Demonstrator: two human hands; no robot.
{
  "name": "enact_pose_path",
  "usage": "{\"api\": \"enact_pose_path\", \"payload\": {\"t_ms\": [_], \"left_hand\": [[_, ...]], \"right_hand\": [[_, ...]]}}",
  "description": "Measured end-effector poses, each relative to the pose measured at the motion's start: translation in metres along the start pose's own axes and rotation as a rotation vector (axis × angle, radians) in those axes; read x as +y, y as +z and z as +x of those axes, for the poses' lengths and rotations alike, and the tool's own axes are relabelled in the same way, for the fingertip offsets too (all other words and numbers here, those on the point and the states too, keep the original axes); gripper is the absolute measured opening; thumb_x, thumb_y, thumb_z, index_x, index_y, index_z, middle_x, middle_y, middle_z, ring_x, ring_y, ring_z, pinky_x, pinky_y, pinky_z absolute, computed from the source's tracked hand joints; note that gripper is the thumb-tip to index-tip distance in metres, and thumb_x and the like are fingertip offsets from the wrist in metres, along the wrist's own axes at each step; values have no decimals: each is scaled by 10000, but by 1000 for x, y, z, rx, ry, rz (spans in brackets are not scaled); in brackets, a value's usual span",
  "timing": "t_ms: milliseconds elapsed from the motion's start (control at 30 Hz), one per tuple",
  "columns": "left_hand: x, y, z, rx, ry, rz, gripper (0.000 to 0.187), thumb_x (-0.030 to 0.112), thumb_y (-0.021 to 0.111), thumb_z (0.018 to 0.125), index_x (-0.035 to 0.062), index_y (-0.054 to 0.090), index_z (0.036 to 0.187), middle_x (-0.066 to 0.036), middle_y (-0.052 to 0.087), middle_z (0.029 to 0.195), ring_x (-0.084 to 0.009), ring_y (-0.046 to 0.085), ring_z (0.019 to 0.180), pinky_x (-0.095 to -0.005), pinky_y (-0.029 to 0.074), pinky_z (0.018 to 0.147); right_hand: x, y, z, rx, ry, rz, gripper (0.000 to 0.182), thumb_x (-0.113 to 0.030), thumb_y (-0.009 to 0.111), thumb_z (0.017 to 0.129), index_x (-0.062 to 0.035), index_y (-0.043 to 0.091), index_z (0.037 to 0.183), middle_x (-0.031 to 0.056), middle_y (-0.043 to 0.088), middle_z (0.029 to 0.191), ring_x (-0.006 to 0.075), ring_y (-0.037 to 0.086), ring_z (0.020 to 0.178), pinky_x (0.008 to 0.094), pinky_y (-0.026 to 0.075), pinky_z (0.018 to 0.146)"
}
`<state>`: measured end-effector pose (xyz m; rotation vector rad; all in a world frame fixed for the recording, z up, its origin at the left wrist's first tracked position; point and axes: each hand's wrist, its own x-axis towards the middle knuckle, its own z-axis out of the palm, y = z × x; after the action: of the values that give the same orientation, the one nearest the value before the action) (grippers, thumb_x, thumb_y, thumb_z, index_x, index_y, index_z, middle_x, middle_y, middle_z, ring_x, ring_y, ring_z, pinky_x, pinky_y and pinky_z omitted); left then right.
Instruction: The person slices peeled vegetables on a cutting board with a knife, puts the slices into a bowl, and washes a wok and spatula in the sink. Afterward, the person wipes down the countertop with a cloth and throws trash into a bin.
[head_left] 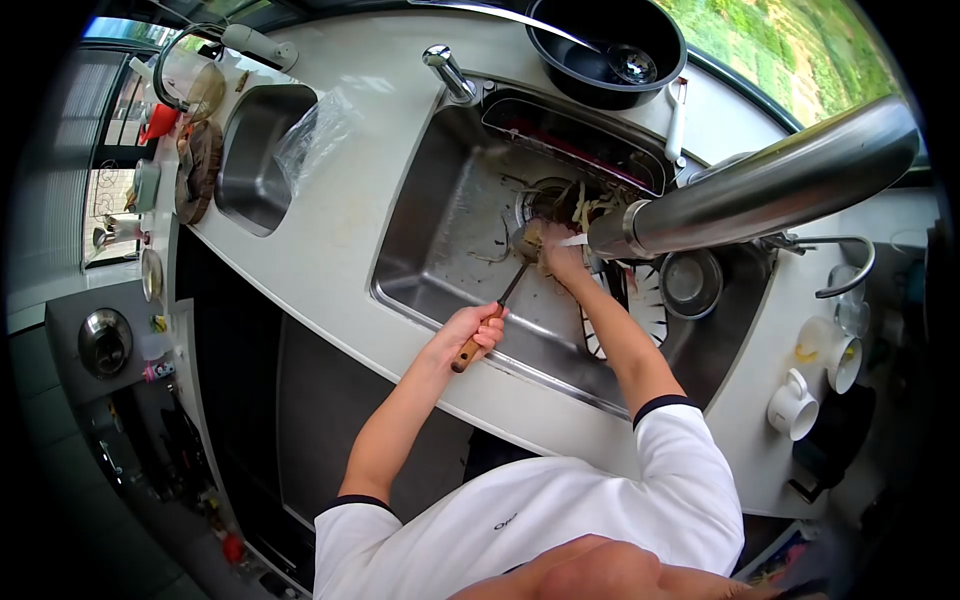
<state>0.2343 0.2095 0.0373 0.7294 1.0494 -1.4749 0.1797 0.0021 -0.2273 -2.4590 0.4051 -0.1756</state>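
My left hand [470, 333] is wrapped round the wooden handle of a utensil [512, 287] over the front rim of the steel sink [440, 215]. The utensil's metal head reaches into the basin. There my right hand [560, 252] is at that head, under the faucet's water stream, its fingers closed; whether it grips the head or something else is unclear. Pale peelings [590, 205] lie around the drain [545, 200] just behind my right hand, and more scraps are scattered on the basin floor.
A large steel faucet [760, 190] juts over the sink's right side. Beside it in the basin sit a metal bowl [690, 283] and a white rack [640, 310]. Behind stands a black pot [607, 90] with a ladle. White mugs [793, 408] are at right, a plastic bag [318, 135] at left.
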Motion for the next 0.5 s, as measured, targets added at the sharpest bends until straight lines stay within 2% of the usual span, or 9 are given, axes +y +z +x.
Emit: {"api": "enact_pose_path", "payload": {"t_ms": [100,133,200,300,333,400,500], "left_hand": [[4,-2,-8,33,31,92,211,220,405,1032,34,504,1044,-7,409,661,-43,340,463,-167,274,311],[4,-5,-14,40,48,138,213,224,402,1033,39,506,1046,-3,406,656,-41,338,460,-166,272,312],[5,-9,-19,35,63,176,220,246,402,1035,56,510,1057,14,402,648,-34,325,446,-163,257,311],[-3,1,-32,40,74,256,222,248,406,1034,53,507,1066,22,394,638,-29,318,442,-162,247,309],[-12,-4,-33,30,70,274,214,243,412,1032,53,504,1063,20,394,638,-27,316,446,-163,242,317],[-13,-8,-35,-1,95,345,197,233,424,1027,53,498,1058,17,393,638,-25,311,454,-164,232,332],[-20,-4,-41,-38,148,343,192,228,427,1026,53,495,1061,18,392,632,-27,307,452,-165,227,331]], "right_hand": [[8,-21,-3,195,-247,-57,347,-68,530,785,18,571,1119,200,604,1056,378,580,976,466,466,838],[-5,-29,5,87,-106,103,347,-54,523,787,10,568,1125,202,602,1064,379,576,989,464,464,846],[-43,-38,4,229,-248,170,377,6,488,799,-16,531,1173,228,595,1106,396,556,1056,460,454,891],[-69,-63,-2,-317,-193,300,469,-57,483,892,-27,367,1345,225,510,1310,362,480,1228,409,390,1008],[-61,-62,-6,-203,-43,355,486,-61,457,886,-31,342,1357,242,564,1206,394,490,1206,437,395,995],[-54,-68,-1,-367,261,166,473,-50,484,846,-27,399,1311,224,599,1092,410,528,1127,436,420,950],[-63,-68,-23,-129,-40,255,382,-3,513,794,-1,502,1175,229,592,1052,419,550,1041,454,445,889]]}}
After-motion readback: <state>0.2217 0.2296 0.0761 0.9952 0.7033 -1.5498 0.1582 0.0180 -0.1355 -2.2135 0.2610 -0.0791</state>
